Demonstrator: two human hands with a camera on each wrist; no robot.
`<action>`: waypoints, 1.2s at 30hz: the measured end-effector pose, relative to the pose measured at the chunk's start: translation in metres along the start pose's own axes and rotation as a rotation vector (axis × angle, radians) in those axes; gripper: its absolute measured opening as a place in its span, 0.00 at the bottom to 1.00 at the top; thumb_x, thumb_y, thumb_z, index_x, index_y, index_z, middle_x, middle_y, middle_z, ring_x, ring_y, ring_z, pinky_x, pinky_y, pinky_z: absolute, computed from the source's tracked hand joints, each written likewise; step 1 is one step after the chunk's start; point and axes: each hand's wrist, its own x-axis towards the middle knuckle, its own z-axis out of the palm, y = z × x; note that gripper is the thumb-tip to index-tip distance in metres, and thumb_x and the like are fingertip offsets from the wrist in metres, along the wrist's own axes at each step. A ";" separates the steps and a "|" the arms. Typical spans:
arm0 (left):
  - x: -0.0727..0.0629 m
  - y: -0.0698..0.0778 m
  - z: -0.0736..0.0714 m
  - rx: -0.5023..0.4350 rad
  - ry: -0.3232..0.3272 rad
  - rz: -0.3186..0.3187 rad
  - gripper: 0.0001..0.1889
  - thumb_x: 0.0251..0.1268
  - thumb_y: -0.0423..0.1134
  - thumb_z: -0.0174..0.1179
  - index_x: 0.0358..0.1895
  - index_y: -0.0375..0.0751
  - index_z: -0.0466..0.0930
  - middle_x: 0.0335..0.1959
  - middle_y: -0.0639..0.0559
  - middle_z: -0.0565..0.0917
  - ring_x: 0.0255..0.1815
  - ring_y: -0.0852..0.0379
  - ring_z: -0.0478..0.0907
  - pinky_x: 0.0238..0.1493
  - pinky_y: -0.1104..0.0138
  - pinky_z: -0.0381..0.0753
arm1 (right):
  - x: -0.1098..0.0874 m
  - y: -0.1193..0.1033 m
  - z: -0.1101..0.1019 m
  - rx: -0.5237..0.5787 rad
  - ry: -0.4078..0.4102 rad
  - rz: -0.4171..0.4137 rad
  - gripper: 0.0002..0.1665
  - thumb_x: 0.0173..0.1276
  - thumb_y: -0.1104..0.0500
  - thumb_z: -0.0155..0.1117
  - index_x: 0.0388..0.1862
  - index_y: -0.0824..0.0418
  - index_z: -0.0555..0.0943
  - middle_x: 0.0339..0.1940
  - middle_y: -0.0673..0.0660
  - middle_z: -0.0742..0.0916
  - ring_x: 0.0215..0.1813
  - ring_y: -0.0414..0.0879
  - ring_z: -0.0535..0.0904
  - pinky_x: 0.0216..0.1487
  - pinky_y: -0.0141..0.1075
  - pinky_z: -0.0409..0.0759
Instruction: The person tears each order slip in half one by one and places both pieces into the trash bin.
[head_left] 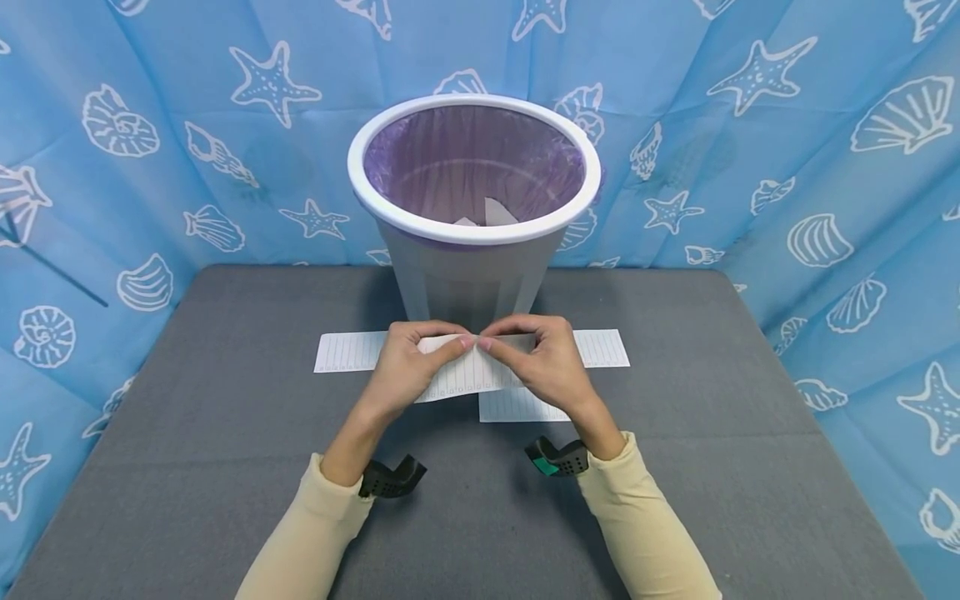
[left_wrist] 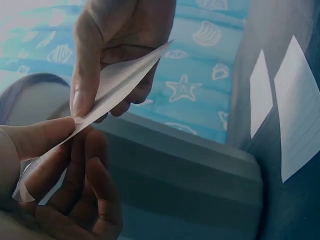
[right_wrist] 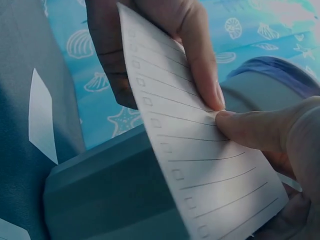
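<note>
A lined white paper slip [head_left: 461, 377] with a row of small checkboxes along one edge is held up between both hands. My left hand [head_left: 401, 367] pinches its upper edge between thumb and fingers. Right beside it, my right hand [head_left: 553, 360] pinches the same edge, the two thumb tips nearly meeting at the middle. In the right wrist view the lined face of the slip [right_wrist: 165, 130] shows whole, with no tear visible. The left wrist view catches the slip [left_wrist: 122, 85] almost edge-on, slightly bent.
Behind the hands stands a grey bin [head_left: 465, 279] with a white rim, a purple liner and paper pieces [head_left: 498, 212] inside. More lined slips lie on the grey table [head_left: 247, 433]: one left [head_left: 348, 352], one right [head_left: 602, 347], one nearer [head_left: 517, 407]. A blue shell-patterned curtain [head_left: 300, 167] hangs behind.
</note>
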 end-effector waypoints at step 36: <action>0.001 -0.001 -0.004 -0.011 0.016 -0.065 0.07 0.67 0.32 0.67 0.42 0.30 0.89 0.38 0.43 0.89 0.35 0.52 0.82 0.33 0.67 0.78 | 0.000 0.002 0.004 0.030 -0.013 0.062 0.03 0.66 0.63 0.73 0.36 0.63 0.90 0.33 0.54 0.90 0.37 0.47 0.84 0.38 0.36 0.78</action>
